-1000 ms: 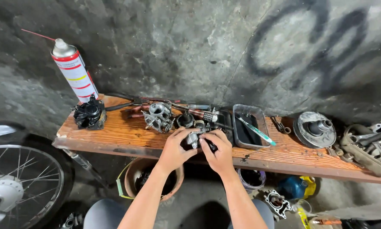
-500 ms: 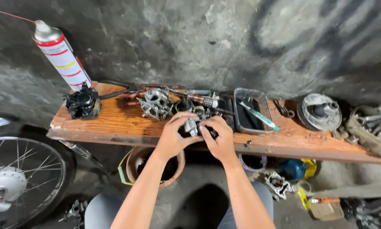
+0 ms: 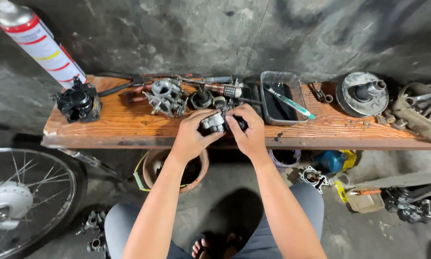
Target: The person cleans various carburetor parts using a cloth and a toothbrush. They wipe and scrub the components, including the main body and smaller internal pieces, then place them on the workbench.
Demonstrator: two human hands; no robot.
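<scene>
Nearest to the camera: knees and sandalled feet of the person on the floor, w/ a wheel (image 3: pixel 19 192) at near left and a clay pot (image 3: pixel 151 165) under the worktop (image 3: pixel 129 127) edge. Near right on the floor: small metal part (image 3: pixel 313 177), blue can (image 3: pixel 333 160).

Both forearms go up to the middle of the worktop front edge. Left hand (image 3: pixel 189 139) and right hand (image 3: pixel 248 132) meet there, just above the wood. Between them is the carb part (image 3: pixel 214 122), a small grey metal body w/ a dark piece on its right side. Left fingers are clenched around the grey body; right fingers grasp the dark piece from above and the side.

To do this well, I think: keep the part low over the wood so a dropped screw or spring stays on the board, hold the body firm w/ left, let right do the fine turning, no forcing.

Farther on the board: black casting (image 3: pixel 77 103) at left, second carb (image 3: pixel 165 96), tray (image 3: pixel 268 79) w/ a toothbrush (image 3: pixel 290 101), round hub (image 3: pixel 361 93) at right. Far left, leaning on the wall: spray can (image 3: pixel 38 43).
</scene>
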